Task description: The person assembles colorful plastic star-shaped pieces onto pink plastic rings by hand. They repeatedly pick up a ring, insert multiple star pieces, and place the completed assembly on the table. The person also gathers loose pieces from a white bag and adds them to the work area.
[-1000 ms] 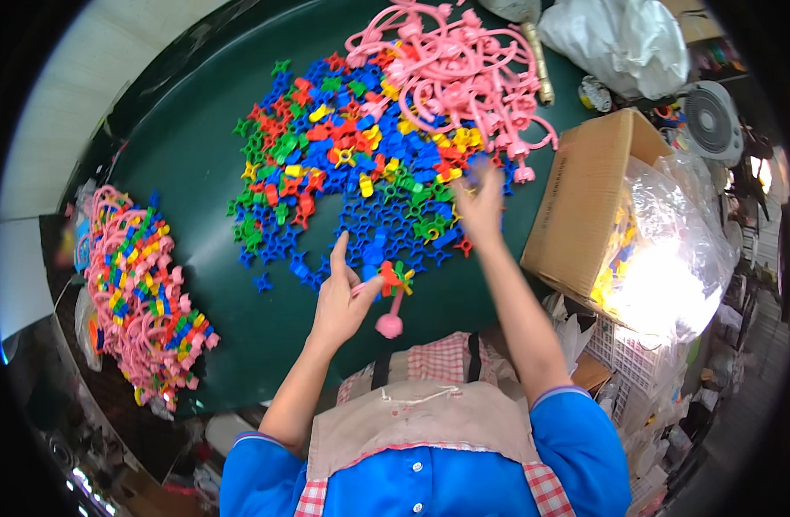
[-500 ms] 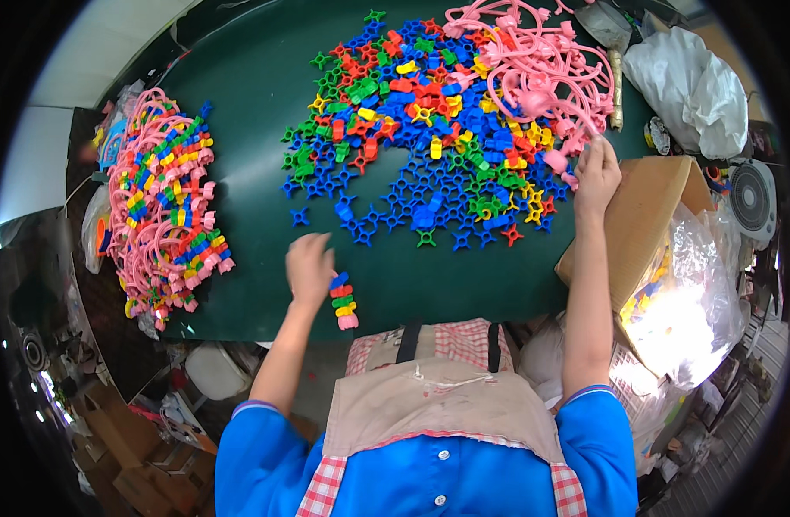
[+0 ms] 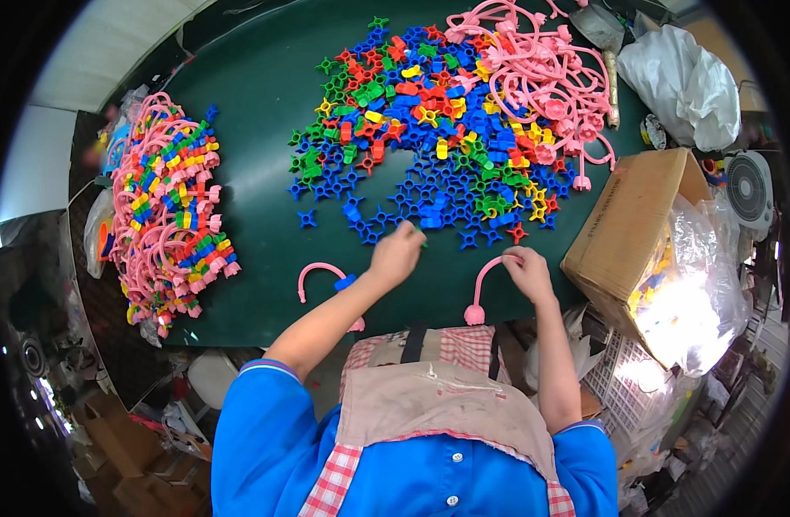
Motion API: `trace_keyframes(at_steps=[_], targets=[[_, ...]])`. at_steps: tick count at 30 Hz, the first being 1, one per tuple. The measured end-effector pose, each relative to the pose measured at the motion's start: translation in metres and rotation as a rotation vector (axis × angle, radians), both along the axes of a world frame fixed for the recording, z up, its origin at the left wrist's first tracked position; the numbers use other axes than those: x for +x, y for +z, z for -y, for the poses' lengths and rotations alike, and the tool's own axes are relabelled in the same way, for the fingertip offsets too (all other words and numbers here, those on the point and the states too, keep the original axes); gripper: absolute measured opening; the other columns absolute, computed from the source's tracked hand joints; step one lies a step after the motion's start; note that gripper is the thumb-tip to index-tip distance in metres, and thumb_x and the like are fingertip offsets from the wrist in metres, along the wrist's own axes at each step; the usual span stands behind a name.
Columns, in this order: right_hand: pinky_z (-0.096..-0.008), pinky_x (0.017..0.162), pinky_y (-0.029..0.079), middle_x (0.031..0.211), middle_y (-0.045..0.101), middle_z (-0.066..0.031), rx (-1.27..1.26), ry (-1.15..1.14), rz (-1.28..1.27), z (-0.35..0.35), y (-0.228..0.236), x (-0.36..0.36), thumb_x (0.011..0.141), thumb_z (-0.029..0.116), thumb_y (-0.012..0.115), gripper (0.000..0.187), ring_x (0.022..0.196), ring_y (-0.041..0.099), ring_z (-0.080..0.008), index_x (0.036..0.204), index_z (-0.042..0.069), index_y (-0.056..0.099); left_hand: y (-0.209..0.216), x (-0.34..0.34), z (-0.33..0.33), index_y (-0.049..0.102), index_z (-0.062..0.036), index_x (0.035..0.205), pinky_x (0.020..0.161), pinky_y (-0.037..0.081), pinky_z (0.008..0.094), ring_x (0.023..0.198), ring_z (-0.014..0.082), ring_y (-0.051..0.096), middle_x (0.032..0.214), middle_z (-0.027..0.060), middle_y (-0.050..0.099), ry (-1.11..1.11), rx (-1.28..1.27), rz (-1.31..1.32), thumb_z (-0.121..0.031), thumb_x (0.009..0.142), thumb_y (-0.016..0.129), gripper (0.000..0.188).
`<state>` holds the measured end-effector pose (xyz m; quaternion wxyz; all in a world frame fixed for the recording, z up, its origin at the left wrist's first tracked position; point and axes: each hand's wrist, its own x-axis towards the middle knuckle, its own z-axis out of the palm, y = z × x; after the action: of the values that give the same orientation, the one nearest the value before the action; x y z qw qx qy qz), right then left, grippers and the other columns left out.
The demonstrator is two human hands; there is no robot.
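My right hand [image 3: 528, 274] pinches one end of a pink curved tube [image 3: 481, 280], whose flower-like bulb hangs down near the table's front edge. My left hand [image 3: 397, 256] is at the near rim of the heap of colored star-shaped plastic pieces [image 3: 412, 185], fingers closed on a green star-shaped piece [image 3: 424, 245], mostly hidden. Beneath my left forearm lies another pink tube [image 3: 315, 267] with a blue piece [image 3: 345, 282] on it; the forearm covers much of the rest.
A pile of pink tubes strung with colored pieces [image 3: 166, 215] lies at the table's left end. Loose pink tubes [image 3: 554, 86] are heaped at the far right. A cardboard box [image 3: 623, 224] with plastic bags, a white bag [image 3: 683, 86] and a grey fan [image 3: 750, 194] stand along the right.
My right hand has brought a pink tube from the far-right heap toward the front edge. My left hand has left the strung tube, moved right and closed on the green star-shaped piece.
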<state>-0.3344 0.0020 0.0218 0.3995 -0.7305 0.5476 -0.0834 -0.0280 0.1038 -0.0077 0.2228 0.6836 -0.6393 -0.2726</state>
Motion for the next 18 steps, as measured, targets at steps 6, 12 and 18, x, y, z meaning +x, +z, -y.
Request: trace_keyframes(at_steps=[6, 12, 18], targets=[[-0.0449, 0.073, 0.049, 0.090, 0.063, -0.0130, -0.007, -0.204, -0.197, -0.044, 0.004, 0.056, 0.076, 0.037, 0.081, 0.046, 0.083, 0.063, -0.0325, 0.098, 0.003, 0.060, -0.020, 0.038, 0.017, 0.066, -0.0058, 0.095, 0.070, 0.056, 0.0474, 0.086, 0.0365, 0.067, 0.107, 0.0139, 0.059, -0.009, 0.099, 0.288, 0.001, 0.077, 0.065, 0.019], [-0.0391, 0.070, 0.052, 0.085, 0.063, -0.0130, 0.085, -0.288, 0.081, -0.084, -0.054, 0.048, 0.083, 0.009, 0.065, 0.034, 0.076, 0.065, -0.0271, 0.114, 0.003, 0.054, 0.016, 0.087, 0.078, 0.069, -0.0056, 0.099, 0.077, 0.055, 0.0466, 0.091, 0.0386, 0.065, 0.102, 0.0165, 0.062, 0.356, -0.128, 0.136, -0.003, 0.078, 0.066, 0.022], [-0.0261, 0.055, 0.038, 0.073, 0.050, 0.0003, -0.091, -0.532, 0.334, -0.065, 0.023, 0.066, 0.102, 0.017, 0.052, 0.018, 0.062, 0.046, -0.0083, 0.105, 0.001, 0.061, -0.018, 0.107, 0.093, 0.071, -0.0099, 0.099, 0.069, 0.055, 0.0501, 0.079, 0.0405, 0.066, 0.099, 0.0182, 0.062, 0.153, 0.076, 0.374, -0.005, 0.077, 0.069, 0.023]])
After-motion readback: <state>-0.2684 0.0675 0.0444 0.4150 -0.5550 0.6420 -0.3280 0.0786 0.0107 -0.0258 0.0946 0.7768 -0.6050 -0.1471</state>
